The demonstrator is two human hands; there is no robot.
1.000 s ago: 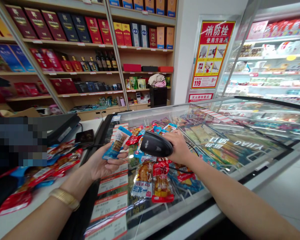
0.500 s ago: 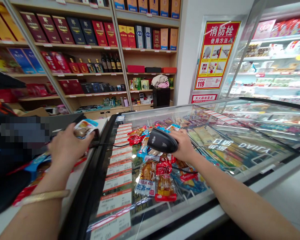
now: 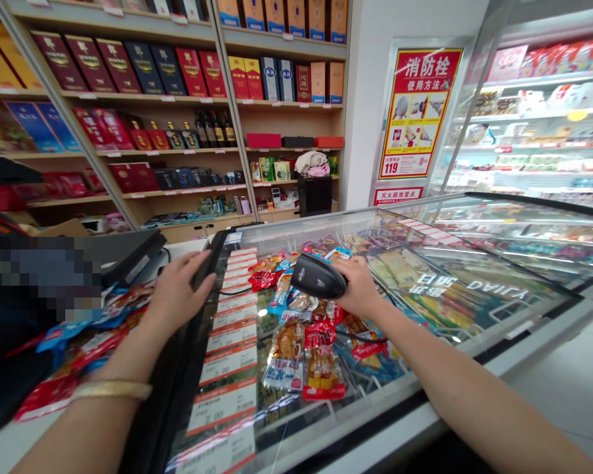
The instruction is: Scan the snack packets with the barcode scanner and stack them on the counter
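My right hand (image 3: 356, 284) is wrapped round a black barcode scanner (image 3: 319, 276), held over the glass top of a chest freezer (image 3: 296, 421). Below the scanner, several shiny snack packets (image 3: 323, 362) in red and blue wrapping lie on the glass. My left hand (image 3: 178, 289) is over the freezer's left edge, its fingers apart and nothing in them. To its left, more red and blue snack packets (image 3: 103, 336) are heaped on the white counter (image 3: 34, 431). The scanner's black cable (image 3: 234, 291) runs across the glass.
A column of price labels (image 3: 230, 355) lines the freezer's left side. Dark equipment (image 3: 133, 257) stands on the counter at the left. Shelves of boxed bottles (image 3: 197, 69) fill the back wall. A lit display fridge (image 3: 538, 141) stands at the right.
My left hand has let go of the snack packet it held over the counter and moved right toward the freezer. My right hand still holds the scanner in nearly the same place.
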